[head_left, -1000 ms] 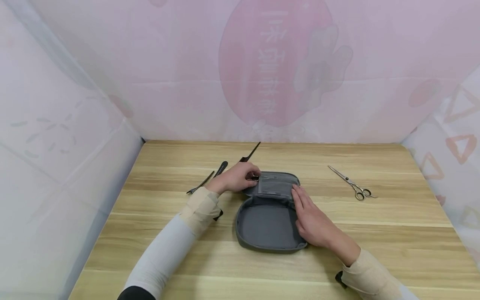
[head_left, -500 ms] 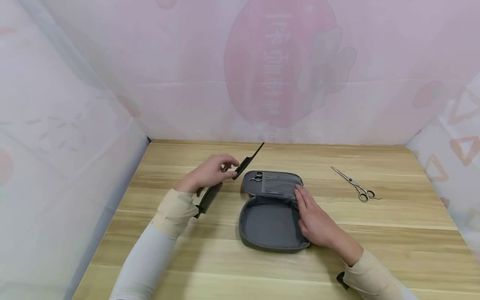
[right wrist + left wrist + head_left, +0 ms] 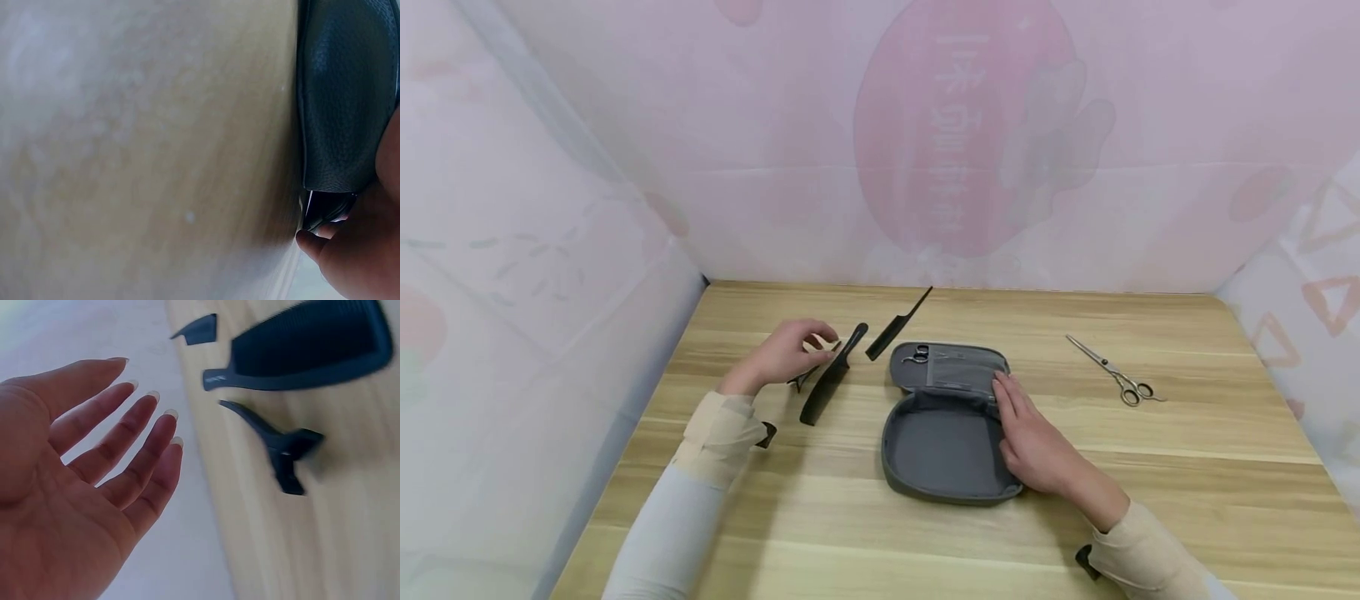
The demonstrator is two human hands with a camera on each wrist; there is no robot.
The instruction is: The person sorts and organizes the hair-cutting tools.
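An open grey zip case (image 3: 940,454) lies at the table's middle. Its raised lid pocket (image 3: 958,368) holds small silver scissors (image 3: 916,354). My right hand (image 3: 1011,400) rests flat on the case's right edge, fingers straight; the right wrist view shows the case's shell (image 3: 350,94) close up. My left hand (image 3: 820,340) hovers open and empty to the left of the case, palm showing with straight fingers (image 3: 153,406). Just beside it lie a black wide comb (image 3: 833,375) (image 3: 312,344) and a black hair clip (image 3: 805,379) (image 3: 281,447).
A black tail comb (image 3: 897,323) lies behind the wide comb, near the case's lid. Silver scissors (image 3: 1116,373) lie apart on the right side of the wooden table (image 3: 1187,467). Pink sheeting walls close in the left, back and right.
My left hand has left the lid pocket, where the small scissors stay, and moved left to hover by the wide comb and clip. The right hand has stayed on the case.
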